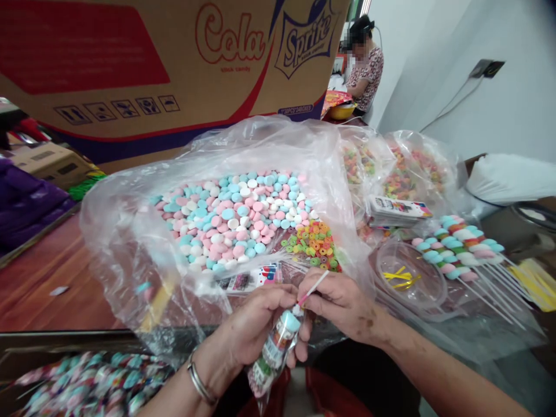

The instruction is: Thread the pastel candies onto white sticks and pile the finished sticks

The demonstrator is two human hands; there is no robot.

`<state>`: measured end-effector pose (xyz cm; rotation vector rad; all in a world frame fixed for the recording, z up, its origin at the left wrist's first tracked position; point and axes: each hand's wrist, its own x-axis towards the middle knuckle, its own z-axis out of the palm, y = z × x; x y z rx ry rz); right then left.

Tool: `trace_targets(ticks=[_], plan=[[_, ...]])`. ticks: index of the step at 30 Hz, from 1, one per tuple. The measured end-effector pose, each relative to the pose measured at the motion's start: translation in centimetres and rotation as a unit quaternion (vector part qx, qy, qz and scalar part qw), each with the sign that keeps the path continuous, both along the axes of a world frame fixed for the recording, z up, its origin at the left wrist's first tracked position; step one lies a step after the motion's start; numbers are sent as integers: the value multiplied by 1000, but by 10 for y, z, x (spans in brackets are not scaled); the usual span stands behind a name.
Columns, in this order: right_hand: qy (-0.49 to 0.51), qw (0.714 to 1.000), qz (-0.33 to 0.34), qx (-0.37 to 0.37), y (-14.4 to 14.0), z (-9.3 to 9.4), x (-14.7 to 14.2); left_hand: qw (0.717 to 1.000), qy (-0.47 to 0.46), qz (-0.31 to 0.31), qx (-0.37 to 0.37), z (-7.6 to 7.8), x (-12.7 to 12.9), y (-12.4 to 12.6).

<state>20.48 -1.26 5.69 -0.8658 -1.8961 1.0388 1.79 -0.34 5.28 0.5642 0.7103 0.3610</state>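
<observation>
My left hand [249,321] is wrapped round a bagged candy skewer [277,347], its printed clear wrapper showing pale blue, green and pink sweets. The skewer tilts, with its white stick [320,282] pointing up and right. At the gathered neck of the wrapper, the fingers of my right hand [345,304] pinch round the stick, where something pink shows. Just beyond my hands lie a stack of printed wrappers [247,279] and a heap of ring gummies [315,243]. Behind these spread pink, blue and white candies [234,217] on clear plastic sheeting.
A clear tub [382,301] with yellow twist ties stands right, beside unwrapped candy skewers [460,246]. More wrappers [395,209] lie behind it. A big carton [143,63] blocks the back. Wrapped skewers [95,382] fill a box lower left. Another person [369,69] works far back.
</observation>
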Motion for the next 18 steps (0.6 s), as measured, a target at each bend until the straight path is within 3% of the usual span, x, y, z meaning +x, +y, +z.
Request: trace_targets(ticks=[4,9,14,16,18], plan=[[-42,999,-14,26,-2,5,-2,998,-20,-44,47,4,-6,2],[-20,999,-51,0,-6,3,-5,990,25,-67,123,15,-12,2],[-30,992,-113,-49,-11,-2,-4,984,72,-38,159,15,-10,-1],[-96,977,-189,30,-15,-3,1,984,89,-13,154,14,-9,-2],[-179,939,-230,182,-20,-1,7,984,88,-7,154,12,-8,-3]])
